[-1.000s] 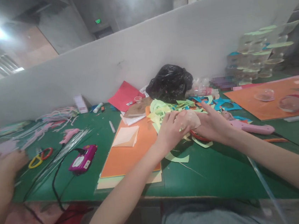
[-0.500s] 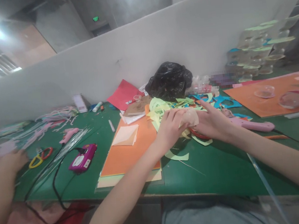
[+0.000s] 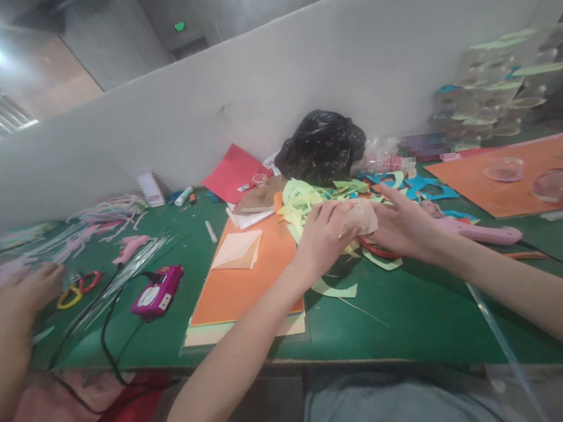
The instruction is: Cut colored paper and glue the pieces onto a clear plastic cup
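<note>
My left hand point(image 3: 322, 237) is closed around a small translucent, pale plastic cup point(image 3: 364, 218), its fingers bent over the near side. From the other side my right hand point(image 3: 407, 228) meets the cup, thumb raised and fingers partly hidden behind it. Both hands hover over a heap of pale green paper scraps point(image 3: 305, 198) with blue paper cut-outs point(image 3: 427, 185) beside it. Under my right palm, a red curved handle point(image 3: 378, 248) shows in part. A pink glue gun point(image 3: 487, 229) lies just right of my right wrist.
Orange paper sheets point(image 3: 250, 291) lie left of my hands, a black plastic bag point(image 3: 322, 146) behind them. Stacked clear cups point(image 3: 490, 91) stand back right. A co-worker's hand point(image 3: 33, 291) is at far left, near scissors point(image 3: 72, 297) and a magenta box point(image 3: 158, 292) with a black cable.
My hands keep hold of the cup in nearly the same place, with only slight shifts. The view has tilted a little, and the co-worker's hand has moved slightly right, towards the scissors.
</note>
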The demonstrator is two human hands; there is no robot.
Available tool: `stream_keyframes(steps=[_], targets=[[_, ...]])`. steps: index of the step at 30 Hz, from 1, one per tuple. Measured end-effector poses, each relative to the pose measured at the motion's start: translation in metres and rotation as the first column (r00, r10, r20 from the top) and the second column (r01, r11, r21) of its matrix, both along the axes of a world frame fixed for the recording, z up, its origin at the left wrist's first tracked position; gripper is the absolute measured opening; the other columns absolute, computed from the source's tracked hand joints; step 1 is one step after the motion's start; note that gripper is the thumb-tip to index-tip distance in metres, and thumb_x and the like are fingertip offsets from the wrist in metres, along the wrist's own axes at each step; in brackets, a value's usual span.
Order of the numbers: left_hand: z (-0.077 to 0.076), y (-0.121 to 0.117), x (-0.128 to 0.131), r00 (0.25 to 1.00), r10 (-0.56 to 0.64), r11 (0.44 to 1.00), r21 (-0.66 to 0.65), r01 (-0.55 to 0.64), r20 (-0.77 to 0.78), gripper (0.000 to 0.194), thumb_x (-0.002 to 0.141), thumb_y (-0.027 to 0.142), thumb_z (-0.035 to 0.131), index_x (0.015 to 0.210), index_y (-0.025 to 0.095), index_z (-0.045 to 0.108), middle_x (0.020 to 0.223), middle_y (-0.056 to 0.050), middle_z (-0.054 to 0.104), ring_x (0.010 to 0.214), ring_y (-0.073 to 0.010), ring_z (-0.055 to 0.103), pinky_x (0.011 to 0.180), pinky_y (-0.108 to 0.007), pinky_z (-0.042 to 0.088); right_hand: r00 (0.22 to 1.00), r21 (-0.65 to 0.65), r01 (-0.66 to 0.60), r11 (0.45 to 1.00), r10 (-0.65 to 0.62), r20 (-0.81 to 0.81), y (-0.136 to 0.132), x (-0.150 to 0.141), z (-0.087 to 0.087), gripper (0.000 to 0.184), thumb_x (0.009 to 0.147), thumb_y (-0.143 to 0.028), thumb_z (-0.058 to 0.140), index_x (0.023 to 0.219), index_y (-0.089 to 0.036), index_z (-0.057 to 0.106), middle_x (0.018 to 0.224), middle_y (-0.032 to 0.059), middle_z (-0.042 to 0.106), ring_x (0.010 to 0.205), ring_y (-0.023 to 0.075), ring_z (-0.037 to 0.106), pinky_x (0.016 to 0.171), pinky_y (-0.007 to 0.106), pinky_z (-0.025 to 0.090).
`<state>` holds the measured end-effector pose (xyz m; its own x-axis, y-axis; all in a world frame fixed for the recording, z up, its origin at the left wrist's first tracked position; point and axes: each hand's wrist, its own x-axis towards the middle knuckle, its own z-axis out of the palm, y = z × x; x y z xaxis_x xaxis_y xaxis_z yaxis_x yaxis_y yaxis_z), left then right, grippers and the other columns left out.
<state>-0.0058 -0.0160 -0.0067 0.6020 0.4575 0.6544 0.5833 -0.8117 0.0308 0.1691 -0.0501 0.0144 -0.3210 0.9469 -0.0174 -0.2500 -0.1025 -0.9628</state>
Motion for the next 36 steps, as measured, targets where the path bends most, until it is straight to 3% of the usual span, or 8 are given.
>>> stream_keyframes(steps=[5, 9, 13, 17, 24, 31, 36], targets=[[0.018, -0.006, -0.004, 1.000, -0.003, 0.987, -0.160, 0.007, 0.022, 0.032, 0.092, 0.034, 0.061, 0.121, 0.020, 0.055, 0.116, -0.010, 0.062, 0.114, -0.0258, 0.055, 0.099, -0.044, 0.047, 0.987, -0.012, 0.159, 0.987, -0.158, 0.027, 0.007, 0.006, -0.004, 0.068, 0.094, -0.069, 0.023, 0.133, -0.022, 0.052, 0.140, 0.0144, 0.060, 0.136, 0.0324, 0.052, 0.110, 0.056, 0.046], [0.038, -0.011, -0.015, 0.997, -0.074, 0.909, -0.413, 0.052, -0.038, 0.022, 0.087, 0.030, 0.065, 0.107, 0.023, 0.057, 0.112, -0.006, 0.062, 0.111, -0.0240, 0.055, 0.096, -0.040, 0.049, 0.969, 0.084, 0.233, 0.969, -0.239, 0.068, 0.015, 0.014, -0.009, 0.064, 0.092, -0.069, 0.027, 0.127, -0.022, 0.052, 0.147, 0.0168, 0.053, 0.144, 0.0293, 0.043, 0.121, 0.051, 0.034], [0.051, -0.016, -0.026, 0.978, -0.150, 0.839, -0.542, 0.049, -0.144, 0.018, 0.085, 0.026, 0.064, 0.101, 0.024, 0.057, 0.108, -0.004, 0.063, 0.106, -0.0226, 0.058, 0.088, -0.036, 0.050, 0.959, 0.028, 0.282, 0.959, -0.283, 0.009, 0.014, 0.015, -0.005, 0.053, 0.093, -0.066, 0.030, 0.116, -0.024, 0.054, 0.145, 0.0148, 0.055, 0.144, 0.0266, 0.043, 0.124, 0.048, 0.029], [0.049, -0.017, -0.027, 0.951, -0.209, 0.775, -0.632, 0.021, -0.226, 0.013, 0.083, 0.027, 0.063, 0.094, 0.024, 0.056, 0.098, -0.003, 0.064, 0.095, -0.0215, 0.060, 0.076, -0.032, 0.050, 0.954, 0.016, 0.299, 0.954, -0.298, -0.022, 0.010, 0.013, 0.000, 0.045, 0.095, -0.064, 0.034, 0.105, -0.026, 0.056, 0.142, 0.0116, 0.057, 0.143, 0.0259, 0.044, 0.124, 0.047, 0.030], [0.037, -0.012, -0.023, 0.947, -0.229, 0.747, -0.664, 0.023, -0.225, 0.008, 0.082, 0.023, 0.060, 0.085, 0.024, 0.053, 0.086, -0.002, 0.061, 0.078, -0.0182, 0.058, 0.065, -0.029, 0.047, 0.939, -0.016, 0.334, 0.942, -0.334, -0.083, 0.011, 0.014, 0.001, 0.038, 0.095, -0.059, 0.042, 0.096, -0.025, 0.061, 0.128, 0.0104, 0.064, 0.139, 0.0276, 0.048, 0.124, 0.047, 0.033], [0.049, -0.014, -0.020, 0.923, -0.224, 0.646, -0.757, -0.101, -0.313, 0.020, 0.082, 0.033, 0.062, 0.095, 0.021, 0.053, 0.100, -0.005, 0.060, 0.095, -0.0231, 0.056, 0.079, -0.034, 0.045, 0.914, -0.076, 0.374, 0.924, -0.381, -0.140, 0.011, 0.008, 0.000, 0.037, 0.096, -0.052, 0.045, 0.084, -0.022, 0.065, 0.112, 0.0087, 0.068, 0.123, 0.0255, 0.058, 0.115, 0.042, 0.043], [0.048, -0.012, -0.019, 0.913, -0.241, 0.635, -0.765, -0.109, -0.330, 0.024, 0.082, 0.034, 0.061, 0.100, 0.020, 0.053, 0.106, -0.006, 0.059, 0.104, -0.0247, 0.052, 0.089, -0.036, 0.041, 0.909, -0.125, 0.374, 0.919, -0.390, -0.150, 0.011, 0.006, 0.001, 0.039, 0.098, -0.047, 0.044, 0.077, -0.022, 0.066, 0.101, 0.0070, 0.068, 0.111, 0.0221, 0.062, 0.110, 0.036, 0.046]])
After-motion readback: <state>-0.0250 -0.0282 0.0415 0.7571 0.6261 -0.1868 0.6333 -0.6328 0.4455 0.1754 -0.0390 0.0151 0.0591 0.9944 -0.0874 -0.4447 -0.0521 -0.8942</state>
